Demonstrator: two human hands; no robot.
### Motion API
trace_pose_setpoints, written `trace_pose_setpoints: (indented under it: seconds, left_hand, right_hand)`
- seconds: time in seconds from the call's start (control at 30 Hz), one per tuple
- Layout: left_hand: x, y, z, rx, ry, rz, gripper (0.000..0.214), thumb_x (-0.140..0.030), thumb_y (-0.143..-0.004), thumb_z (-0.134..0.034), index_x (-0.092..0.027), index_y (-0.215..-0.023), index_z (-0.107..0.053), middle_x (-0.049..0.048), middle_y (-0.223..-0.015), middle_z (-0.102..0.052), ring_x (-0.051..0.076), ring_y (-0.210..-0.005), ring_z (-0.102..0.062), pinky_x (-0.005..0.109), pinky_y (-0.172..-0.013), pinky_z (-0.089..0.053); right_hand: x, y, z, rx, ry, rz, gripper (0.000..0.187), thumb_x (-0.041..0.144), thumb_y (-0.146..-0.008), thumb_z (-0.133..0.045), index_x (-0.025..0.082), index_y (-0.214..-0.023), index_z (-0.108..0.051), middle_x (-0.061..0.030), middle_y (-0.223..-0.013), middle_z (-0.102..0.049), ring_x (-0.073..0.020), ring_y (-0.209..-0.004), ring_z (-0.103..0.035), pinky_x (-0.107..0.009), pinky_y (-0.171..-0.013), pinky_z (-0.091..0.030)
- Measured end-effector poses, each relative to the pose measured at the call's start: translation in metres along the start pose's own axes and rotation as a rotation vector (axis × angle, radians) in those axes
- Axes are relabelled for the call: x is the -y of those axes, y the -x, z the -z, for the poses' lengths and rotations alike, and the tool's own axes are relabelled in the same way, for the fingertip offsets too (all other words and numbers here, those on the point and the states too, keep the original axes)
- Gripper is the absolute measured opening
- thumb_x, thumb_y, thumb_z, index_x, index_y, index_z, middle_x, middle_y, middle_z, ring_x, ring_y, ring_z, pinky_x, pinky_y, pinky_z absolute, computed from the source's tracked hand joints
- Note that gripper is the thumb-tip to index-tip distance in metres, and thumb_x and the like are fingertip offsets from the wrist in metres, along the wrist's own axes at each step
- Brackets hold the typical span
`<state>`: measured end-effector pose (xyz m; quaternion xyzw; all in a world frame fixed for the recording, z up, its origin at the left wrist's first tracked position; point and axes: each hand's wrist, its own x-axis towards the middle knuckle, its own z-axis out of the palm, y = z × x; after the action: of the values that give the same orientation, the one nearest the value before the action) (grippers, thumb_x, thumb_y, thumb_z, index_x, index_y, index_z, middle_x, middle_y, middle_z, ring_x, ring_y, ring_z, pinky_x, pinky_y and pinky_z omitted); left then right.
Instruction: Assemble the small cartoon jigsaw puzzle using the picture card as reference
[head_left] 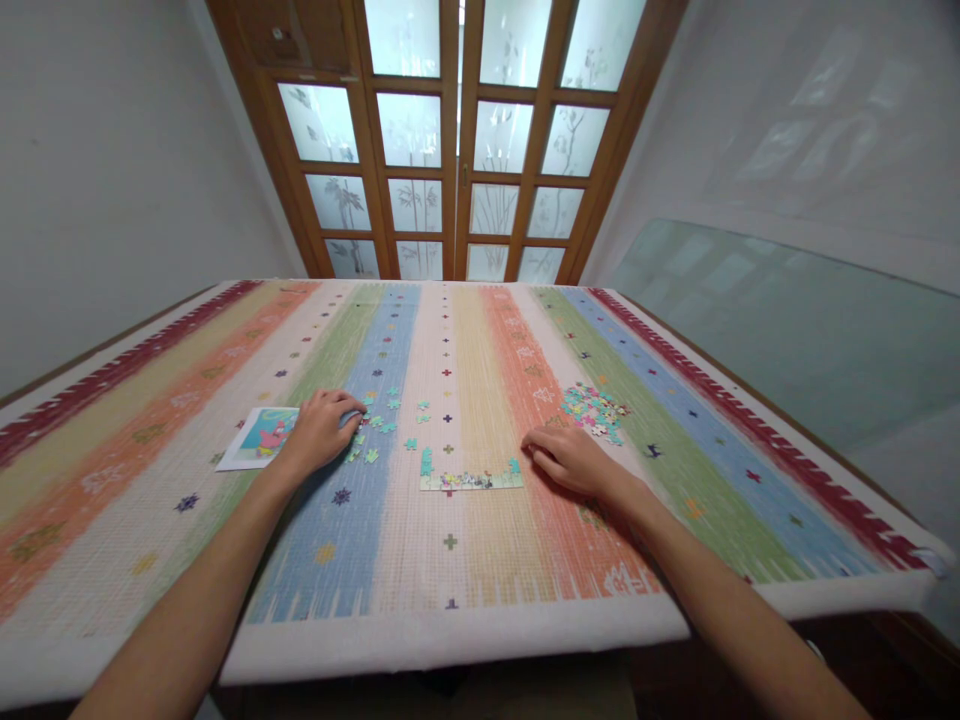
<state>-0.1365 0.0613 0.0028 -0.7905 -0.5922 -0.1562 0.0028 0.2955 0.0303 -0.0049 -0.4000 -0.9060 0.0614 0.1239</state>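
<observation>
My left hand (pixel 324 432) reaches over a loose group of green and teal jigsaw pieces (pixel 387 426), its fingers bent together at their left edge. Whatever the fingertips pinch is hidden. Beneath that wrist lies a picture card (pixel 259 437) with a pink figure on teal, partly covered. My right hand (pixel 570 458) rests on the cloth with fingers curled in, and nothing shows in them. Just left of it is a joined puzzle border (pixel 471 482), a bottom row with short teal sides rising at both ends. Single teal pieces (pixel 411 444) lie between the group and the border.
A heap of mixed jigsaw pieces (pixel 595 408) sits beyond my right hand. The striped tablecloth (pixel 480 550) covers the table up to its near edge. Wooden doors with glass panes (pixel 412 130) stand behind the table, and a glass-like panel (pixel 795 330) leans at the right wall.
</observation>
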Motion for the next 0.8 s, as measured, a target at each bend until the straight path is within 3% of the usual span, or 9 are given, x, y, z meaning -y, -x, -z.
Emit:
trace_pose_setpoints:
  seconds: [0.2, 0.47, 0.8]
  left_hand:
    - [0.0, 0.0, 0.0, -0.042, 0.029, -0.041, 0.033, -0.035, -0.094, -0.047, -0.021, -0.098, -0.076, 0.0116, -0.105, -0.072, 0.032, -0.104, -0.059, 0.049, -0.094, -0.047]
    - [-0.018, 0.004, 0.001, -0.056, 0.162, -0.246, 0.031, -0.04, -0.091, -0.054, -0.022, -0.101, -0.077, 0.0103, -0.112, -0.069, 0.029, -0.108, -0.058, 0.049, -0.103, -0.044]
    - [-0.019, 0.003, -0.005, -0.006, 0.193, -0.26, 0.028, -0.041, -0.091, -0.054, -0.023, -0.097, -0.075, 0.0092, -0.108, -0.069, 0.03, -0.107, -0.058, 0.051, -0.102, -0.044]
  right_hand:
    - [0.0, 0.0, 0.0, 0.004, -0.001, -0.003, 0.023, 0.016, -0.093, -0.046, 0.016, -0.097, -0.068, -0.0108, -0.091, -0.073, -0.0205, -0.079, -0.063, -0.032, -0.074, -0.039]
    - [0.001, 0.001, 0.001, -0.003, -0.004, -0.002, 0.022, 0.016, -0.092, -0.046, 0.017, -0.096, -0.068, -0.01, -0.091, -0.073, -0.0202, -0.078, -0.062, -0.032, -0.074, -0.039]
    - [0.002, -0.001, 0.002, 0.015, -0.006, -0.011, 0.022, 0.017, -0.091, -0.045, 0.017, -0.096, -0.067, -0.0105, -0.09, -0.073, -0.0207, -0.078, -0.062, -0.032, -0.073, -0.038]
